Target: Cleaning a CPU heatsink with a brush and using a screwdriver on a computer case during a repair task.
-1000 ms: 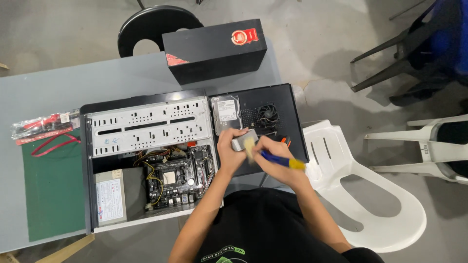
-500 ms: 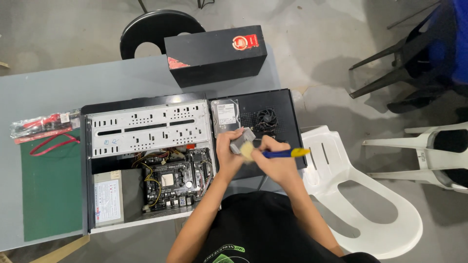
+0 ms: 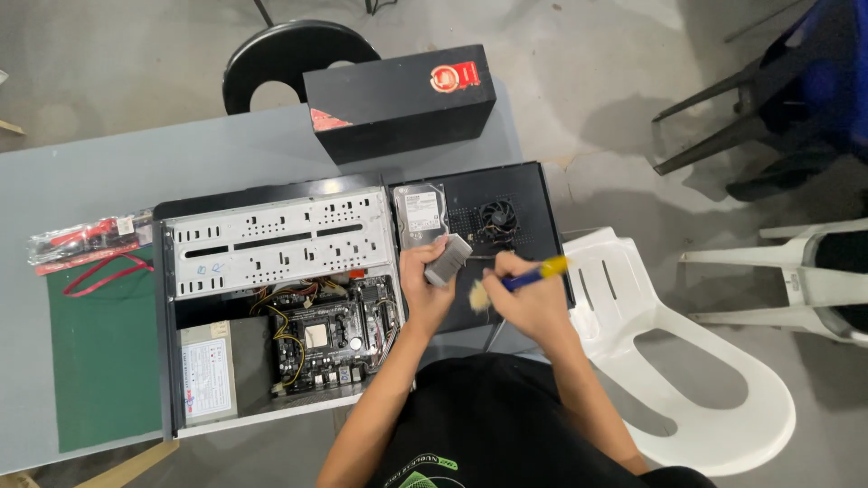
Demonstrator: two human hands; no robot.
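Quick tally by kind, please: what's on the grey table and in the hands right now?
Open computer case: 1
Black side panel: 1
Hard drive: 1
Black box: 1
Green mat: 1
Bag of red cables: 1
Grey part, left hand: 1
Brush, right hand: 1
Total: 8

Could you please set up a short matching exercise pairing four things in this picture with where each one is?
Things:
1. brush
2. grey block
3. black box
4. green mat

Places:
A. on the table behind the computer case
B. in the left hand
C. on the table left of the case
D. in the right hand

Pairs: 1-D, 2-B, 3-A, 4-C
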